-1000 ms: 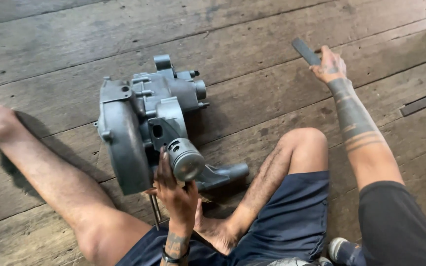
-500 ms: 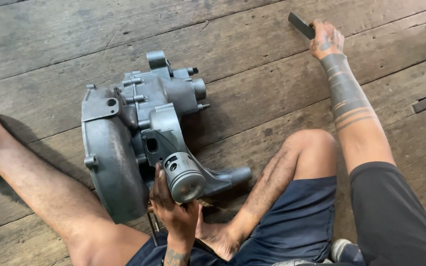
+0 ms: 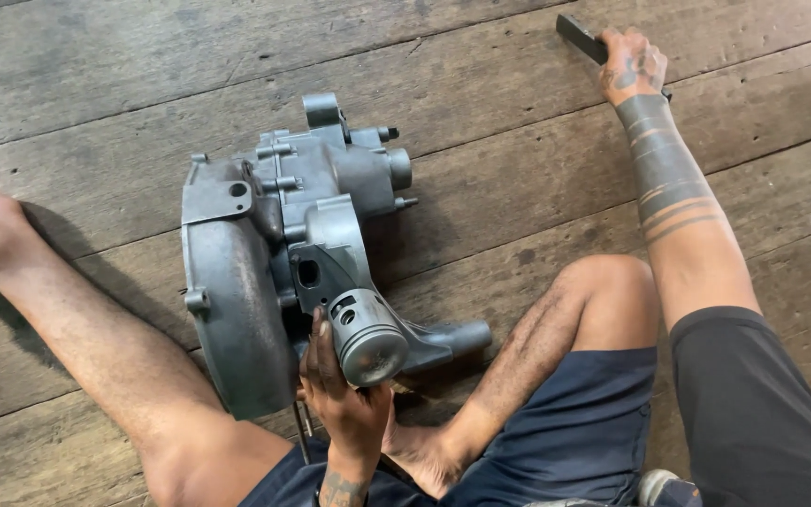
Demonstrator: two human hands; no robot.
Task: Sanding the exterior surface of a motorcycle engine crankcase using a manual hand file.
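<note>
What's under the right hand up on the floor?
A dark flat bar lies on the wooden floor, one end sticking out from under the right hand. The rest is covered.

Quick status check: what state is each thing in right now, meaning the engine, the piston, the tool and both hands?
Engine case: lying on the wooden floor, between the legs.
Piston: exposed, no cylinder over it, sticking out of the case.
Flat dark tool: on the floor, under the right hand.
Left hand: gripping the case beside the piston.
Right hand: stretched out, closing on the tool.
</note>
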